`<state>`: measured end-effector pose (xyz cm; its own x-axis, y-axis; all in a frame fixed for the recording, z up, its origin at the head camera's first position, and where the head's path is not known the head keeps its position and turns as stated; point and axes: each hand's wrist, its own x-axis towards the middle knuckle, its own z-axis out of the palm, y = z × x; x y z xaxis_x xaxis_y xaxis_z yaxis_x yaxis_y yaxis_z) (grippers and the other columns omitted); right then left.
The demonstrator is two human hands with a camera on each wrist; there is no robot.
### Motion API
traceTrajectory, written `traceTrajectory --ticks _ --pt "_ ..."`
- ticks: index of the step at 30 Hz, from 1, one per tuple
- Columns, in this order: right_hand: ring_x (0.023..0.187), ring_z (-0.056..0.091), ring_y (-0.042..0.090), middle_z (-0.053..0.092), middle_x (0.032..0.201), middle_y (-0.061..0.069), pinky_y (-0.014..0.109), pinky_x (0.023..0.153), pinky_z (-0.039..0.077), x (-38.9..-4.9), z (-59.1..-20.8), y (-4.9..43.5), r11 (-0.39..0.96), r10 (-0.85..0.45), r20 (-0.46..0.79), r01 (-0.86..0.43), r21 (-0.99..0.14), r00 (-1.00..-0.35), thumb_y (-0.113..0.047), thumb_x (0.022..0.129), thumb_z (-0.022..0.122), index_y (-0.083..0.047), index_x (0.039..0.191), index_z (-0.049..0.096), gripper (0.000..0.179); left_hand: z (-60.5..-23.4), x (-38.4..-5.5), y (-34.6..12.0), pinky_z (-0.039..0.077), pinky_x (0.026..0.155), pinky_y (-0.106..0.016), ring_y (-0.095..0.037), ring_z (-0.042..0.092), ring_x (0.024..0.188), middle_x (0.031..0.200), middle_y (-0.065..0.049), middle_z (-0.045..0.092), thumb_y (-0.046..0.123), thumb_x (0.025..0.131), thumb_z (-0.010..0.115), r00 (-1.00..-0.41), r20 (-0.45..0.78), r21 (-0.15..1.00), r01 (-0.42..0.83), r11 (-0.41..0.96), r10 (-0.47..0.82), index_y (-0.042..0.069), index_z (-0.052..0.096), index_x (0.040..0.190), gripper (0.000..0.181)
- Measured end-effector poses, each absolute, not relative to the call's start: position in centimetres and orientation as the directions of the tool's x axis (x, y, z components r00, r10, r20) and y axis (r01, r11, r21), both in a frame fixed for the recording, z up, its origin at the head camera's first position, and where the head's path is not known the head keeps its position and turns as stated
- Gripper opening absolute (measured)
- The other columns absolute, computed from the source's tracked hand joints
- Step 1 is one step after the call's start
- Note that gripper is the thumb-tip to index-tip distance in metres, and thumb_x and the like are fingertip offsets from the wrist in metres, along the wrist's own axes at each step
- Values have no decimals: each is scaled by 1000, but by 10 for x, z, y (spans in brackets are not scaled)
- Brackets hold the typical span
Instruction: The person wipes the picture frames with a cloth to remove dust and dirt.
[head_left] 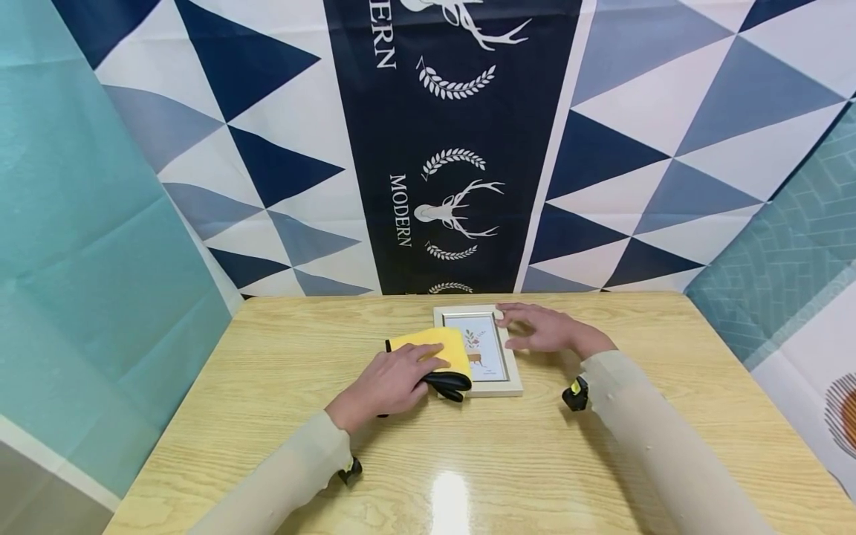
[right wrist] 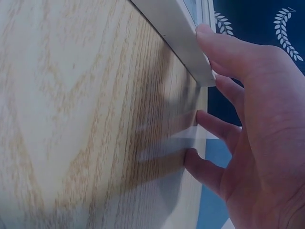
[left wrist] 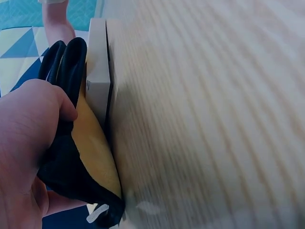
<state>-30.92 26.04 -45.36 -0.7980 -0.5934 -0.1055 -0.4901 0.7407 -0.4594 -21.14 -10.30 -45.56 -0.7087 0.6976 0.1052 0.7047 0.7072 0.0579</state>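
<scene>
A picture frame (head_left: 513,371) with a pale border lies flat on the table, its print (head_left: 491,342) showing a plant and a brown animal-like shape. A folded yellow cloth (head_left: 451,343) with black edging covers the frame's left part. My left hand (head_left: 394,375) grips this cloth, fingers spread over its top and thumb by the black folds (left wrist: 74,71). At the frame's far right corner, my right hand (head_left: 545,328) holds the edge between thumb and index finger. Its other fingers (right wrist: 205,174) are bent beside the frame, close to the table.
The wooden table (head_left: 287,349) reaches back to a wall covering (head_left: 455,245) with triangles and deer heads. A teal panel (head_left: 80,260) stands at the left, and another patterned covering (head_left: 802,238) at the right. Each wrist wears a small black device (head_left: 575,394).
</scene>
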Motion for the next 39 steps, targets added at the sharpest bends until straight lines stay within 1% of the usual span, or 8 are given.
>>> traceTrajectory --ticks 6,13,20,25,27,32,36,39 --pt "167 34 58 38 183 21 84 129 29 -309 -453 260 743 -596 -117 -489 -457 -795 -43 108 72 -19 137 73 38 -456 -220 -102 32 49 -24 -33 70 144 173 -2 58 19 109 60 -712 103 59 701 711 694 30 67 154 48" --pt "167 34 59 38 182 23 83 131 28 -309 -454 261 723 -608 -107 -493 -484 -787 -40 107 75 -17 134 74 35 -457 -233 -99 41 53 -28 -36 69 145 173 -3 57 20 110 59 -728 101 57 685 727 678 29 67 155 47" --pt "168 32 59 37 183 22 84 131 27 -308 -453 260 731 -600 -121 -480 -484 -791 -41 107 74 -19 133 74 34 -467 -256 -99 46 54 -32 -37 69 145 173 -4 58 24 113 54 -719 139 65 692 719 680 26 66 157 46" --pt "167 33 59 37 183 23 84 130 27 -307 -451 259 725 -605 -114 -487 -487 -788 -40 108 74 -18 133 74 33 -455 -260 -94 41 52 -29 -38 68 146 173 -4 57 23 112 57 -750 102 53 660 750 653 25 66 156 45" --pt "167 33 60 37 182 24 84 130 27 -306 -450 259 722 -610 -112 -492 -487 -784 -39 108 73 -18 133 75 33 -455 -265 -92 43 52 -30 -37 68 147 175 -3 55 23 113 56 -764 87 47 644 763 639 27 65 158 46" --pt "168 32 60 36 183 24 83 131 25 -306 -449 259 720 -611 -115 -490 -491 -783 -39 108 73 -17 134 74 34 -465 -285 -90 57 65 -39 -33 67 148 179 0 51 28 116 52 -790 79 46 612 789 608 28 62 162 47" --pt "168 32 60 36 183 24 83 131 26 -305 -449 258 723 -609 -117 -488 -489 -785 -38 108 73 -17 135 74 35 -470 -295 -88 60 72 -44 -33 67 148 179 1 49 30 117 49 -804 90 48 593 804 588 28 62 162 47" --pt "168 32 59 36 183 23 84 131 25 -306 -449 258 724 -608 -119 -487 -488 -785 -38 108 73 -17 135 74 35 -461 -291 -85 61 74 -45 -36 67 148 179 -1 50 27 116 52 -816 68 55 577 815 574 26 62 161 46"
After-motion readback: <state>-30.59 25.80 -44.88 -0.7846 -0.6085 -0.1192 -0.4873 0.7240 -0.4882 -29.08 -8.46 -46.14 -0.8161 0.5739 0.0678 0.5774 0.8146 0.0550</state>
